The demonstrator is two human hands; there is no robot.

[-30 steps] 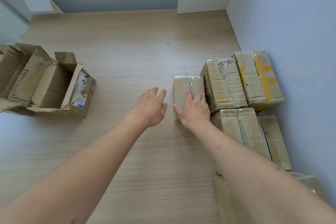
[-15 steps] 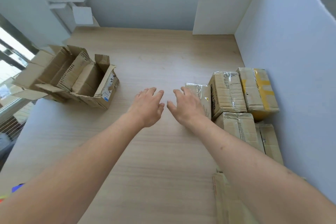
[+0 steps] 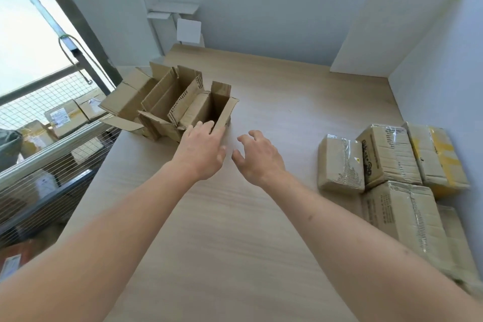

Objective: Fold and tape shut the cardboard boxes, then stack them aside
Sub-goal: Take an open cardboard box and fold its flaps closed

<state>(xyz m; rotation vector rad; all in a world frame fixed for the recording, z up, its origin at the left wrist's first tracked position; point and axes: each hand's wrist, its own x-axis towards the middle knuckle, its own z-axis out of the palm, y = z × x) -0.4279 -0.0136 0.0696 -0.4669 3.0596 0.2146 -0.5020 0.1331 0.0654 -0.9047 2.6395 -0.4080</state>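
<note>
Here the left hand (image 3: 202, 151) touches the open box (image 3: 206, 112); right hand (image 3: 258, 158) hovers (fingers loosely spread, holding nothing).

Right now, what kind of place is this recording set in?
Probably a small parcel-packing station, perhaps a stockroom. Taped boxes are grouped by the white partition, open boxes wait on the wooden table, and labelled parcels sit behind wire mesh.

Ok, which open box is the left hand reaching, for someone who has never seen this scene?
On the table's left side stands a cluster of open boxes. It is the nearest open box, rightmost there, flaps upright, with the left hand's fingertips at its near rim.
</note>
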